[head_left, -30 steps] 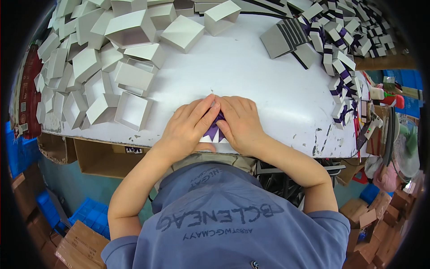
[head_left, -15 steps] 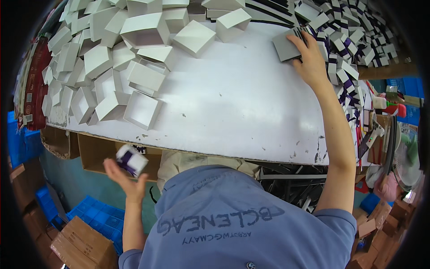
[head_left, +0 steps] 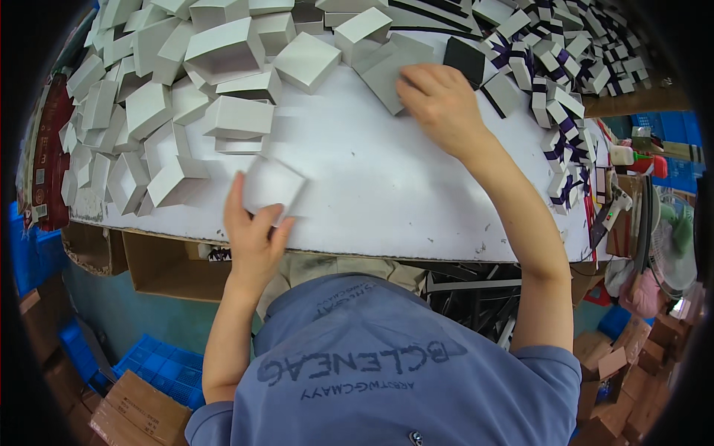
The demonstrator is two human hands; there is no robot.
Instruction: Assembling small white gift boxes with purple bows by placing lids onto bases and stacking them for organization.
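Note:
My left hand (head_left: 256, 232) is at the table's front edge, its fingers around the near side of an open white paper box (head_left: 274, 182), blurred by motion. Further up, my right hand (head_left: 445, 108) is closed, fingertips bent down, on the edge of a flat grey square pad (head_left: 381, 78). A second grey piece overlaps that pad at the far side. Just right of the hand lie a black square pad (head_left: 465, 59) and another grey pad with a dark edge (head_left: 503, 95). My right fingertips are partly hidden behind the hand.
Many empty white boxes (head_left: 223, 48) are heaped at the left. Small white boxes with purple ribbons (head_left: 569, 126) pile up at the right. An open cardboard carton (head_left: 175, 267) sits below the table's front edge. Black strips (head_left: 435, 18) lie at the back.
A purple-ribboned white box has left my left hand over the carton; that hand rose onto the table to a white box. My right hand moved left with a grey pad, leaving others behind.

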